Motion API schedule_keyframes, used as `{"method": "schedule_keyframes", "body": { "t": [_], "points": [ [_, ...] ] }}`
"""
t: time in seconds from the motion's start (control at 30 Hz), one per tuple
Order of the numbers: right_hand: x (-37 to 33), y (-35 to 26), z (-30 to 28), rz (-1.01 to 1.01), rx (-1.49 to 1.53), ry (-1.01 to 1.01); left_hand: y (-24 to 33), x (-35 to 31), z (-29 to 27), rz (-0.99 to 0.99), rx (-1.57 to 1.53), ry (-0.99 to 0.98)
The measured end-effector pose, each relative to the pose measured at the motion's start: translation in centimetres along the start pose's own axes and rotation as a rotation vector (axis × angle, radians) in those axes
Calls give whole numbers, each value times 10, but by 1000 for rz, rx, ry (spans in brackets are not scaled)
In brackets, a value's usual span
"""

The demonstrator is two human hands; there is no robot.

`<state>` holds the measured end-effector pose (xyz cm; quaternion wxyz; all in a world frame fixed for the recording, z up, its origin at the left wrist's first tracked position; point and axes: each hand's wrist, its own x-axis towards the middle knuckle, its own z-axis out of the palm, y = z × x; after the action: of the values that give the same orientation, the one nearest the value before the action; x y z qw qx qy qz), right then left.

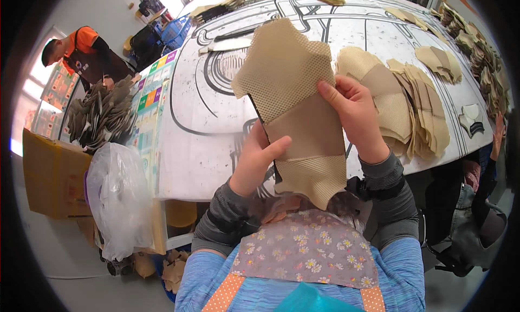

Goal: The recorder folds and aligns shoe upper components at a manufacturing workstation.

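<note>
Between my two hands I hold up a beige fabric panel (306,122), with perforated mesh at its top and bottom and a smooth band across the middle. My left hand (259,156) grips its left edge, thumb on the front and fingers hidden behind. At its upper right edge, my right hand (355,109) pinches it between thumb and fingers. A dark edge shows along the panel's left side. Just right of my right hand lies a stack of similar beige panels (428,111), with a mesh-ended panel (374,90) beside it.
The white table (195,160) bears black line drawings. More panel piles (490,68) line its far right side. A cardboard box (57,174) and clear plastic bag (119,198) stand left, near a dark panel heap (100,114). Behind it a person in orange (84,46) bends over.
</note>
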<state>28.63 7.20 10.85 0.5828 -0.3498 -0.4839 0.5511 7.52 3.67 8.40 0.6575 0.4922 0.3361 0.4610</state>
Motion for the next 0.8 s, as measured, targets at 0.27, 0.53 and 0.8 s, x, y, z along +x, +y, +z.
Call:
{"method": "schedule_keyframes", "body": {
  "t": [0.27,0.53,0.8],
  "points": [
    [-17,36,-18,173,39,-16,-11,2,8,-108,15,40],
    [-42,60,-19,346,31,-100,-20,7,-2,-232,40,75],
    [-55,60,-18,157,-141,-90,-37,4,-3,-90,135,115]
  ]
}}
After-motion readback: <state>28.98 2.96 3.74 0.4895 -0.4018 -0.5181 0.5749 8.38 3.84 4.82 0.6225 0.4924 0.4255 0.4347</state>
